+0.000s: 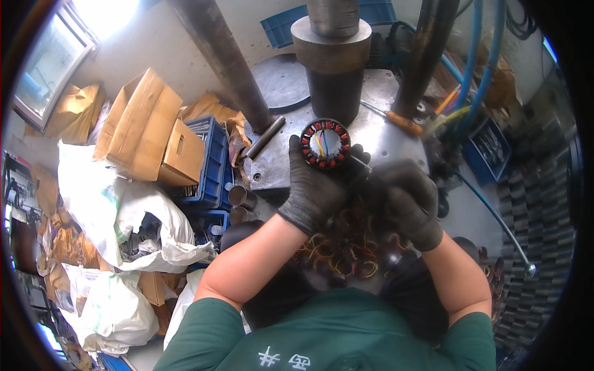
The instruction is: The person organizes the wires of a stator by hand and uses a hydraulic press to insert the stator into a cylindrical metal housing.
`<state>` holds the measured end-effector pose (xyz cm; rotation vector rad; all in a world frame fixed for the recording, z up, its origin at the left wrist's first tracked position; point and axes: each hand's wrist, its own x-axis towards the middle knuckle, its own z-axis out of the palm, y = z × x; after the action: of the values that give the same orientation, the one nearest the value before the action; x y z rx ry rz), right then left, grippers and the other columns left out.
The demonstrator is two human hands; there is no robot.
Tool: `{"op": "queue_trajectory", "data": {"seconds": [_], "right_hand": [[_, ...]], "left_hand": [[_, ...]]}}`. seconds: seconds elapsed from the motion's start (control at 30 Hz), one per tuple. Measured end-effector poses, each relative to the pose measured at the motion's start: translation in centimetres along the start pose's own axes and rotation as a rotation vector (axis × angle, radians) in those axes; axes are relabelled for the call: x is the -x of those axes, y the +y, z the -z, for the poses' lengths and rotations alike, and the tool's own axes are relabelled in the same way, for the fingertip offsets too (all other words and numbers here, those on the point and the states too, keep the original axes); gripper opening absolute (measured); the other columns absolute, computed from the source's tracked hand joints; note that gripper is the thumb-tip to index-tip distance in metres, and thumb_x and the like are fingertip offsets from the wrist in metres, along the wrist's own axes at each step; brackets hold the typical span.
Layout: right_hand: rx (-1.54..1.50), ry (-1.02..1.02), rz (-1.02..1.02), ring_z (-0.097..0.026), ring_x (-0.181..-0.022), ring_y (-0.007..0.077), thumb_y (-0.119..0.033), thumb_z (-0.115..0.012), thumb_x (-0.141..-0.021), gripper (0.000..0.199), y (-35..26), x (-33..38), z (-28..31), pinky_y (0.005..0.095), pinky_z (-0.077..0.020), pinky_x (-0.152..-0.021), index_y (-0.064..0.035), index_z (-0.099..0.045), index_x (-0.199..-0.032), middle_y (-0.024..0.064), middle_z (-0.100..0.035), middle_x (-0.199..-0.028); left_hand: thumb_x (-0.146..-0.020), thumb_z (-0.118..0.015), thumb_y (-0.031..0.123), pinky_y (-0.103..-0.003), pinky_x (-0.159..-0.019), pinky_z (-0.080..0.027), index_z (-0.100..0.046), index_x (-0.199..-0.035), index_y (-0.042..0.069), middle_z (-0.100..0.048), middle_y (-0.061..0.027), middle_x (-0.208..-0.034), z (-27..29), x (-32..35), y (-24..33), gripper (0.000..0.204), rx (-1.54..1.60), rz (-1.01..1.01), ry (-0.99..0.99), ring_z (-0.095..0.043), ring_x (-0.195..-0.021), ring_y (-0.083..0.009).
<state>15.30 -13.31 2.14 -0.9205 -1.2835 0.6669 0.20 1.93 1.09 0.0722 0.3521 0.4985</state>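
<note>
My left hand (312, 191), in a dark glove, holds up a motor stator (326, 162), a black ring with red windings around its inside and yellow, red and blue wires at its middle. My right hand (409, 199), gloved and somewhat blurred, is closed around a thin metal rod (361, 163) whose tip reaches the stator's lower right rim. Whether the rod has a handle is hidden by the fingers. Below both hands lies a pile of stators with loose coloured wires (346, 250), partly covered by my forearms.
A steel press ram (334, 86) stands over the metal bed (281, 170) between two columns. On the bed lie a short steel bar (266, 137) and an orange-handled screwdriver (403, 122). Cardboard boxes (139, 123), blue crates (215, 164) and white sacks (111, 303) stand left. A ball-ended lever (530, 269) juts out right.
</note>
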Motion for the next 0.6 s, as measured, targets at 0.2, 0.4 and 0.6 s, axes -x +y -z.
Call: {"op": "queue_trajectory", "data": {"seconds": [0.2,0.4,0.6], "right_hand": [[0.002,-0.005,-0.038,-0.065,-0.115,0.0218,-0.002,-0.058,-0.102,0.011,0.1,0.3,-0.2,0.0362,-0.0530,-0.102,0.0017,-0.064,-0.110,0.0143,-0.066,-0.120],[0.031,0.003,-0.039,-0.066,-0.111,0.0221,-0.001,-0.058,-0.100,0.011,0.1,0.6,-0.6,0.0369,-0.0530,-0.100,0.0008,-0.065,-0.109,0.0141,-0.067,-0.118],[0.078,-0.010,-0.030,-0.067,-0.109,0.0218,0.000,-0.059,-0.099,0.012,-0.4,0.4,-0.9,0.0363,-0.0529,-0.099,0.0000,-0.065,-0.109,0.0133,-0.068,-0.117]], "left_hand": [[-0.088,-0.048,0.081,-0.057,-0.104,-0.044,-0.064,-0.125,0.011,-0.067,-0.0174,-0.117,-0.6,0.1,0.1,0.081,0.002,-0.028,0.059,-0.059,-0.119,-0.0392],[-0.088,-0.049,0.081,-0.053,-0.103,-0.044,-0.064,-0.123,0.011,-0.067,-0.0170,-0.116,-1.0,0.4,-0.1,0.080,0.016,-0.041,0.065,-0.058,-0.118,-0.0376],[-0.087,-0.049,0.082,-0.051,-0.103,-0.045,-0.064,-0.120,0.010,-0.067,-0.0175,-0.111,-1.0,0.3,0.1,0.081,-0.002,-0.043,-0.004,-0.060,-0.112,-0.0372]]}}
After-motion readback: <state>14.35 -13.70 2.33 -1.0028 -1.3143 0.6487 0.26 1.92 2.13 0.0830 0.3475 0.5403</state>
